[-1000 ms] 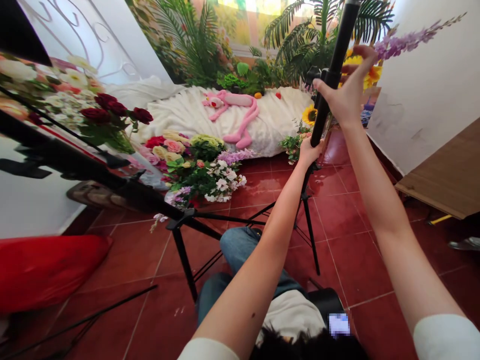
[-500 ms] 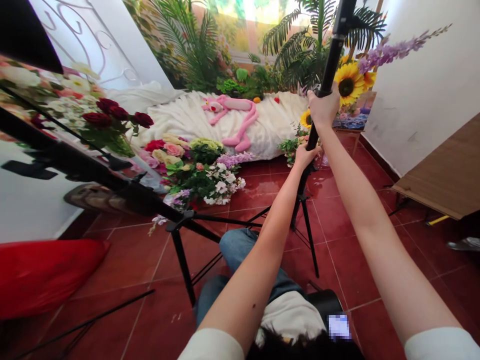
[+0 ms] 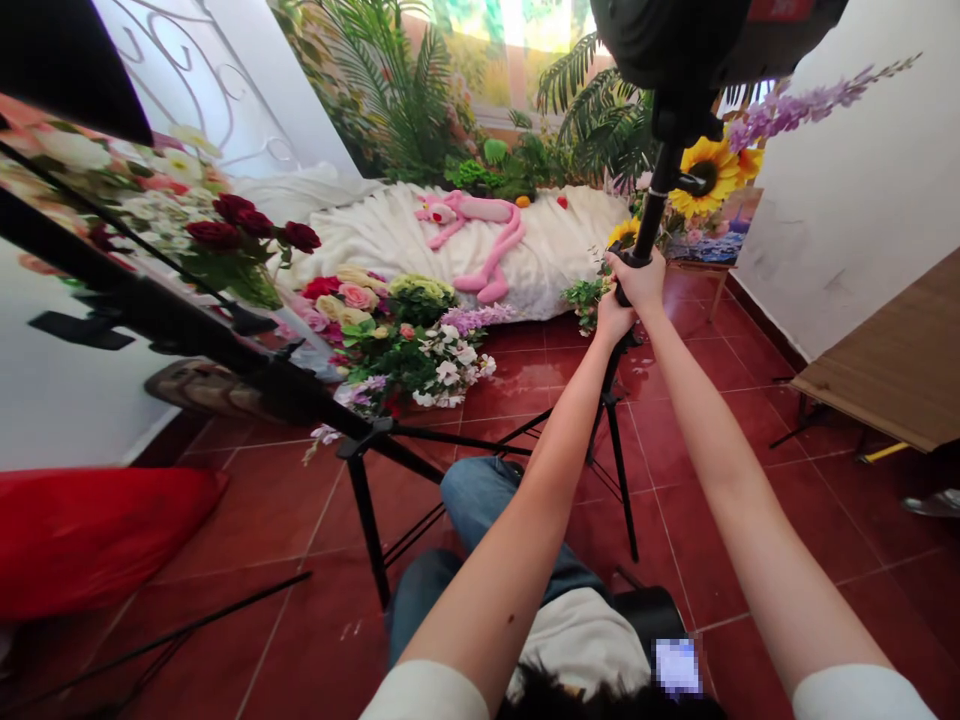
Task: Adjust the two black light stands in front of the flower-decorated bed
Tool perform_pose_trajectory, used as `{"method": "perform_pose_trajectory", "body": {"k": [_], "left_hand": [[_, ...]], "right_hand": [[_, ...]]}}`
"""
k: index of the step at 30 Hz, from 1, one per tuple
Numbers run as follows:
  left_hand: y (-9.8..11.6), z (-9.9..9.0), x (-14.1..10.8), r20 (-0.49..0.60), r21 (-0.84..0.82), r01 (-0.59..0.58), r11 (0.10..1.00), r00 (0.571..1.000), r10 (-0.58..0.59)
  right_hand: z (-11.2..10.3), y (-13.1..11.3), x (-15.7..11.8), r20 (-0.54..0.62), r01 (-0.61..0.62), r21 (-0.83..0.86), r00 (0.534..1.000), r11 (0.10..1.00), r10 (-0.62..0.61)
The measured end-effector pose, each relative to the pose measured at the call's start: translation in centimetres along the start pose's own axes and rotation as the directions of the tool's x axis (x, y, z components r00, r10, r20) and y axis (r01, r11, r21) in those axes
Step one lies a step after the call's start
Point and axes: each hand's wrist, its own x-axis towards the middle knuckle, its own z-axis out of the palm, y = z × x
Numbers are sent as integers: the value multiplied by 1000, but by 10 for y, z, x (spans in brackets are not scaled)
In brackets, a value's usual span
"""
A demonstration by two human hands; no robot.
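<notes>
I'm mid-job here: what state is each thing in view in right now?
Left hand, fingers closed around held stand
Right hand, closed just above it
Held stand, legs spread
Dark housing, atop held stand, on or off unclear
Left stand, legs spread
Pink toy, lying down
White cloth, rumpled
Dark red roses, open
Screen, lit, content blurred

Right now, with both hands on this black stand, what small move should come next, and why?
Probably tighten the collar under the right hand: the left hand grips the pole just below, a bulky black device tops it, and a person is close by.
</notes>
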Motion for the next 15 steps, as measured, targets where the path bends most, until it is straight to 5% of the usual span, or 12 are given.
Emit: {"method": "perform_pose_trajectory", "body": {"k": [15], "left_hand": [[-9,5,6,64,-161,-26,987,997,36]], "right_hand": [[-4,11,-9,61,41,-10,997,999,-40]]}}
